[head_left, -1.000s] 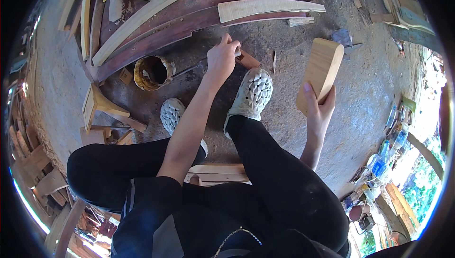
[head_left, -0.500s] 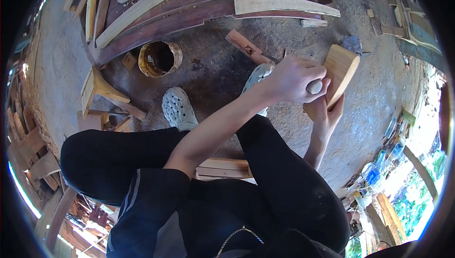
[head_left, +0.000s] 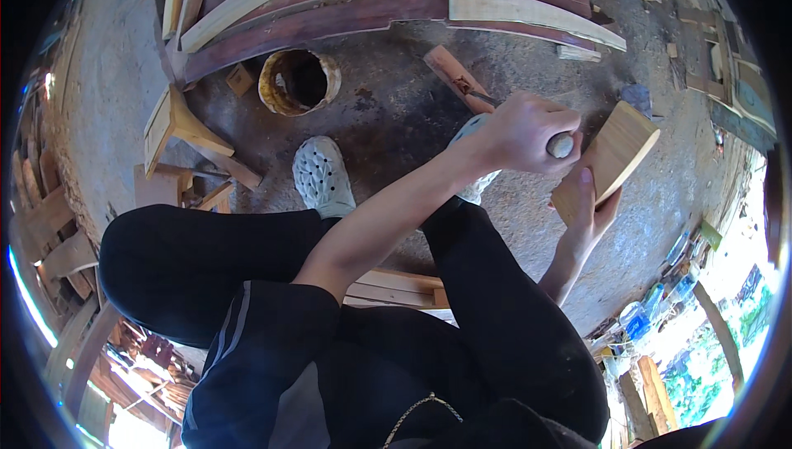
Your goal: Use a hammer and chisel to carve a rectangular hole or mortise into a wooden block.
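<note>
My left hand (head_left: 528, 131) is closed in a fist round a tool handle (head_left: 560, 145). Only the handle's rounded greyish end shows; the fist hides the rest of it. Just to its right, my right hand (head_left: 587, 206) grips the lower end of a thick pale wood block (head_left: 617, 148), thumb on its face and fingers round its edge. The block is held tilted above the floor, its upper end leaning right. A small gap shows between fist and block. Beyond the fist, a reddish wood piece (head_left: 452, 72) lies on the floor, with a dark narrow thing at its near end.
A stained round bucket (head_left: 268, 86) stands ahead of my shoes (head_left: 320, 170). Long curved boards (head_left: 239, 24) lie across the far side, with a shaped plank (head_left: 528, 14) on top. Joined wood pieces (head_left: 177, 127) stand at left. Plastic bottles (head_left: 639, 317) lie at right.
My left fist, with the handle, has drawn away from the block, which it overlapped before. The block sits lower against my right hand's grip. The whole view has shifted somewhat.
</note>
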A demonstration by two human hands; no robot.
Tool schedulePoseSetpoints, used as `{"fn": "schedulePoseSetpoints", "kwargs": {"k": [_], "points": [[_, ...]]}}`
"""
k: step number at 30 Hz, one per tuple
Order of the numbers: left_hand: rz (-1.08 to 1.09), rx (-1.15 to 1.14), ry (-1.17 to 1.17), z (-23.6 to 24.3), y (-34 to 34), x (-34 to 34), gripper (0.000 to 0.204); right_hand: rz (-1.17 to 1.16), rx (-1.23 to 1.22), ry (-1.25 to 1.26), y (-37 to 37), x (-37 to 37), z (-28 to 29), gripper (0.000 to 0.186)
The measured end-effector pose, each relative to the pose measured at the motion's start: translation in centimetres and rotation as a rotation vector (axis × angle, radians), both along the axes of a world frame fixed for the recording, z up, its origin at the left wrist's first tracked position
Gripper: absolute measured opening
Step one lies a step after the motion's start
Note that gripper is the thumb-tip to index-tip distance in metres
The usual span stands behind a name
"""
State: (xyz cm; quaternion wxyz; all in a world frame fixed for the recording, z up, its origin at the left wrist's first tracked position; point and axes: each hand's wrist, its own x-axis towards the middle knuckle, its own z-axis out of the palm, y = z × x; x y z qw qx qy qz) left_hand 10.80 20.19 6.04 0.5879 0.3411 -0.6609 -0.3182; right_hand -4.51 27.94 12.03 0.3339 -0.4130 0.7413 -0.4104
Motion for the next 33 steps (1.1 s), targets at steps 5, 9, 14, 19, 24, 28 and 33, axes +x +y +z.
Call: {"fn": "schedulePoseSetpoints", "kwargs": {"k": [5, 9, 14, 19, 24, 28, 33], "points": [[0.029, 0.008, -0.013, -0.2, 0.0, 0.2, 0.024, -0.001, 0.012, 0.009, -0.1, 0.2, -0.1, 0.069], [0.045, 0.014, 0.012, -0.2, -0.1, 0.6, 0.025, 0.004, 0.013, 0.015, -0.1, 0.5, -0.3, 0.067], [0.056, 0.007, 0.042, 0.0, -0.1, 0.9, 0.025, 0.003, 0.036, 0.031, -0.3, 0.8, -0.1, 0.063], [0.086, 0.026, 0.111, 0.2, -0.3, 1.5, 0.025, 0.022, -0.030, 0.102, -0.2, 0.7, -0.4, 0.065], [0.127, 0.013, 0.100, -0.4, -0.5, 1.7, 0.024, 0.025, -0.108, 0.120, -0.3, 0.5, -0.4, 0.071], [0.122, 0.018, 0.114, -0.4, -0.3, 1.7, 0.024, -0.081, -0.022, -0.042, -0.4, 1.7, 0.7, 0.069], [0.151, 0.017, 0.123, -0.7, -0.6, 1.6, 0.025, -0.063, -0.005, -0.036, -0.6, 1.8, 0.9, 0.067]]}}
